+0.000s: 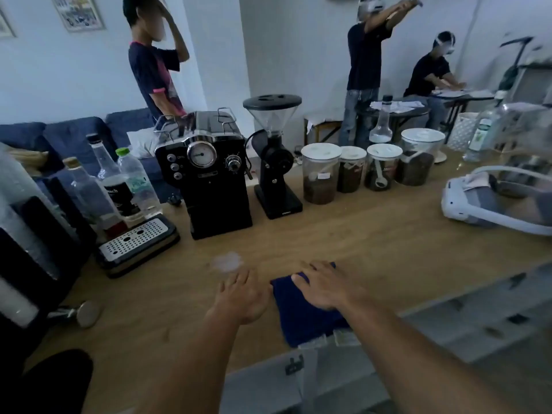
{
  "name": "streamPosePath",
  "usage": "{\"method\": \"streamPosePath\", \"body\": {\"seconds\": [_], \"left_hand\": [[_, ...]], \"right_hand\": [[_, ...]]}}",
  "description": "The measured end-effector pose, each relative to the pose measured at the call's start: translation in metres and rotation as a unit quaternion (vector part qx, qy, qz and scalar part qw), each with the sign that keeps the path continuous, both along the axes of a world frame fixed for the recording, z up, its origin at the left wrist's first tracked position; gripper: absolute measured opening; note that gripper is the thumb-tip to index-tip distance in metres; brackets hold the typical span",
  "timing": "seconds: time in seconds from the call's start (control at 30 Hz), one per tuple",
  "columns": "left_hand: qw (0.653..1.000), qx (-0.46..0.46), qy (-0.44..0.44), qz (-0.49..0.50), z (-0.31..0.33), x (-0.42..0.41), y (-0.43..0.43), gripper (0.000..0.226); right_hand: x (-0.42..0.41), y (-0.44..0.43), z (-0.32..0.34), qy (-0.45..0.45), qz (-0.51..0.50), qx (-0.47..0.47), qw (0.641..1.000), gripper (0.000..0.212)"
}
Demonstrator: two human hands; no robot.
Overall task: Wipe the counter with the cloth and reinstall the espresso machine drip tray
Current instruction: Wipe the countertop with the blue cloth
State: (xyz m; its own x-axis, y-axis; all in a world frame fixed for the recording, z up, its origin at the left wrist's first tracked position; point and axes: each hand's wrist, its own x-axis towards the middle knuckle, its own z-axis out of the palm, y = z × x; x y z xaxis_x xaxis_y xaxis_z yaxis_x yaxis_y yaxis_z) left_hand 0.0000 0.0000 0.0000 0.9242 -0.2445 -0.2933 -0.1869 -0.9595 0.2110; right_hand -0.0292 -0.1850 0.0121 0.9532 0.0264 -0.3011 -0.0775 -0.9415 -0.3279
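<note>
A dark blue cloth (301, 318) lies flat on the wooden counter (373, 243) near its front edge. My right hand (327, 286) rests palm down on the cloth, fingers spread. My left hand (243, 297) lies flat on the bare wood just left of the cloth, holding nothing. A whitish wet patch (226, 262) sits just beyond my left fingertips. The black espresso machine (209, 174) stands at the back, its base slot without a tray. The drip tray (139, 245), with a perforated metal grate, sits on the counter to the machine's left.
A black grinder (276, 162) stands right of the machine, then several lidded jars (321, 174). Bottles (131, 180) crowd the left, a metal tamper (86, 313) lies at the front left, a white headset (493, 201) at the right. Three people stand or sit behind.
</note>
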Motion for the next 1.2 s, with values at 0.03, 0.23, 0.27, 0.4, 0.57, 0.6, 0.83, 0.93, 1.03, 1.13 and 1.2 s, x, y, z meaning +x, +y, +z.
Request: {"method": "streamPosePath", "body": {"seconds": [0.03, 0.23, 0.27, 0.4, 0.57, 0.6, 0.83, 0.93, 1.03, 1.13, 1.2], "left_hand": [[1.0, 0.004, 0.0, -0.006, -0.005, 0.0, 0.0, 0.069], [0.999, 0.025, 0.014, -0.043, -0.027, 0.003, 0.003, 0.066], [0.998, 0.031, 0.011, -0.047, -0.029, 0.003, 0.003, 0.066], [0.998, 0.026, 0.009, -0.055, -0.039, 0.0, 0.004, 0.065], [0.996, 0.039, -0.012, -0.079, -0.043, 0.002, 0.013, 0.068], [0.996, 0.035, -0.015, -0.081, -0.043, 0.003, 0.015, 0.069], [0.991, 0.023, -0.082, -0.105, -0.046, 0.007, 0.02, 0.069], [0.989, 0.026, -0.094, -0.11, -0.048, 0.001, 0.023, 0.07], [0.988, 0.042, -0.119, -0.087, -0.054, -0.005, 0.026, 0.062], [0.989, 0.032, -0.112, -0.093, -0.054, -0.005, 0.026, 0.069], [0.991, 0.014, -0.093, -0.094, -0.053, -0.005, 0.025, 0.078]], "right_hand": [[-0.002, 0.001, -0.006, 0.01, -0.003, -0.001, 1.0, 0.062], [-0.014, 0.003, -0.032, 0.039, -0.004, -0.031, 0.999, 0.06], [-0.015, 0.004, -0.033, 0.033, -0.006, -0.034, 0.999, 0.06], [-0.017, 0.006, -0.041, 0.007, -0.016, -0.045, 0.999, 0.059], [-0.012, 0.017, -0.042, -0.087, -0.028, -0.082, 0.992, 0.05], [-0.011, 0.02, -0.042, -0.112, -0.028, -0.087, 0.99, 0.048], [-0.006, 0.027, -0.059, -0.228, -0.014, -0.034, 0.973, 0.049], [-0.008, 0.024, -0.066, -0.168, -0.006, -0.028, 0.985, 0.071], [-0.008, 0.021, -0.068, -0.099, 0.009, -0.028, 0.995, 0.09], [-0.011, 0.024, -0.069, -0.054, 0.012, -0.041, 0.998, 0.092], [-0.013, 0.025, -0.068, -0.045, 0.007, -0.054, 0.997, 0.083]]}}
